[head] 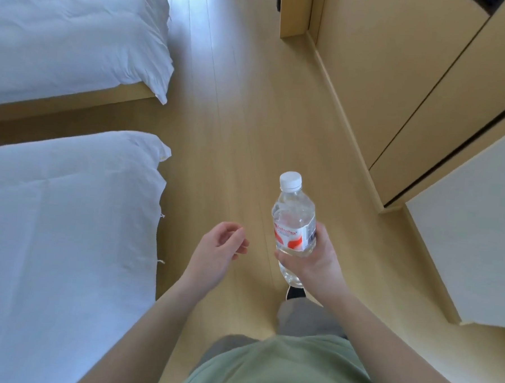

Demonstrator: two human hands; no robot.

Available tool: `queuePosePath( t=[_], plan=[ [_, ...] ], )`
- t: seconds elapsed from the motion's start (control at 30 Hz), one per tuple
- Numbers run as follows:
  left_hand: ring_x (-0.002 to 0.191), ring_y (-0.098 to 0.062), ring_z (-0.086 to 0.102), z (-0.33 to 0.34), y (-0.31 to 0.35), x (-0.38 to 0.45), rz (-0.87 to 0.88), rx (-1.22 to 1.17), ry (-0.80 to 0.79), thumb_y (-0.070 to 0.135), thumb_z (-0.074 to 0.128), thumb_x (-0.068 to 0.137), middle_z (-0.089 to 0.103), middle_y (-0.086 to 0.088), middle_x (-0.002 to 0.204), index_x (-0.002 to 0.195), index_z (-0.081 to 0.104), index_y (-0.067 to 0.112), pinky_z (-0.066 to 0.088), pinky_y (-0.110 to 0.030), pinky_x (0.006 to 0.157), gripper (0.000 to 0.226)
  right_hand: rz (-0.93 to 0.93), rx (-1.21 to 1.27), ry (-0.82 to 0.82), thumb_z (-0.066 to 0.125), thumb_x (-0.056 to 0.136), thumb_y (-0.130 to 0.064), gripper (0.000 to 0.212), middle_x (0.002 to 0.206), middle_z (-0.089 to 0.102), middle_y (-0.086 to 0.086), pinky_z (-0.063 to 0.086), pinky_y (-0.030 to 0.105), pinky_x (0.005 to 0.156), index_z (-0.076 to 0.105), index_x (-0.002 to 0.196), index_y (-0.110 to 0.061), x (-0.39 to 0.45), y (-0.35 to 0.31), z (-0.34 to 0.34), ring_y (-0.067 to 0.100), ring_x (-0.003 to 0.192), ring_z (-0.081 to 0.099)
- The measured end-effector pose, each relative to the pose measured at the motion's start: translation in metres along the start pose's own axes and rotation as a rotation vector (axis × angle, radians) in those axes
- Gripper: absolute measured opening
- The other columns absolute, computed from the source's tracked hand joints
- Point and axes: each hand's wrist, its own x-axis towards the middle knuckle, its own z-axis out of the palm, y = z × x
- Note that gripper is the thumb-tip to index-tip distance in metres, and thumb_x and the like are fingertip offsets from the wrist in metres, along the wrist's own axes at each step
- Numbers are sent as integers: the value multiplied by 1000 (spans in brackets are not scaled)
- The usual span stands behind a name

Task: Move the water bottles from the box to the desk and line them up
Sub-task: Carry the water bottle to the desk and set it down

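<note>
Two hands, right hand (315, 260) gripping one bottle (295, 223)

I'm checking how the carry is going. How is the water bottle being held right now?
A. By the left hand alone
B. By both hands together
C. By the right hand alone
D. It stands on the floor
C: the right hand grips the water bottle round its lower body, while the left hand holds nothing.

Pale wooden floor (234, 117) between two white-sheeted beds (62, 225) and light wooden wardrobe doors (397, 81), daylight at the far end.
</note>
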Motion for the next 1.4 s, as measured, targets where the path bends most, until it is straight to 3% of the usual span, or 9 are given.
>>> queuePosePath(
  t=[0.13, 0.3, 0.47, 0.87, 1.07, 1.23, 1.4],
  plan=[
    [86, -13, 74, 24, 35, 42, 2, -5, 17, 27, 56, 104, 77, 3, 92, 109, 67, 20, 59, -37, 86, 14, -10, -7, -21, 87, 75, -20, 64, 104, 66, -22, 48, 6, 73, 50, 123, -37, 54, -25, -29, -10, 93, 63],
    [87, -11, 73, 40, 71, 92, -5, -23, 6, 30, 55, 104, 76, 4, 93, 111, 67, 21, 59, -35, 87, 17, -10, -3, -18, 87, 75, -19, 63, 100, 64, -32, 50, 11, 72, 50, 122, -37, 113, -48, -52, -6, 93, 65],
    [89, -14, 73, 41, 95, 158, -29, -39, -11, 32, 55, 104, 77, 3, 93, 112, 67, 21, 58, -37, 88, 18, 17, 23, -12, 87, 74, -17, 64, 102, 68, -25, 53, 22, 82, 51, 126, -31, 176, -63, -57, -1, 94, 68],
    [88, -15, 73, -8, 169, 352, -29, -53, -53, 31, 57, 103, 77, 1, 94, 111, 67, 20, 59, -40, 88, 17, 48, -45, 8, 87, 75, -20, 62, 99, 63, -35, 48, 14, 76, 51, 123, -34, 359, -141, -15, -10, 92, 64],
    [88, -16, 74, -40, 200, 431, -37, -57, -56, 31, 58, 102, 77, 2, 91, 108, 67, 21, 58, -42, 89, 15, 44, -82, 35, 89, 72, -22, 63, 100, 67, -23, 53, 24, 84, 52, 122, -32, 440, -180, 9, -2, 95, 66],
    [87, -16, 74, -53, 223, 485, -50, -63, -47, 31, 58, 102, 77, 2, 91, 108, 68, 21, 58, -43, 89, 14, 38, -83, 29, 89, 71, -18, 61, 100, 68, -24, 55, 29, 87, 53, 119, -31, 499, -206, 17, -1, 94, 67],
    [88, -17, 74, -58, 251, 545, -60, -84, -11, 30, 58, 103, 77, 0, 92, 106, 68, 21, 58, -42, 88, 14, 31, -78, 5, 90, 69, -17, 63, 101, 69, -21, 53, 20, 80, 54, 120, -30, 569, -225, 18, -2, 93, 67]
  ],
)
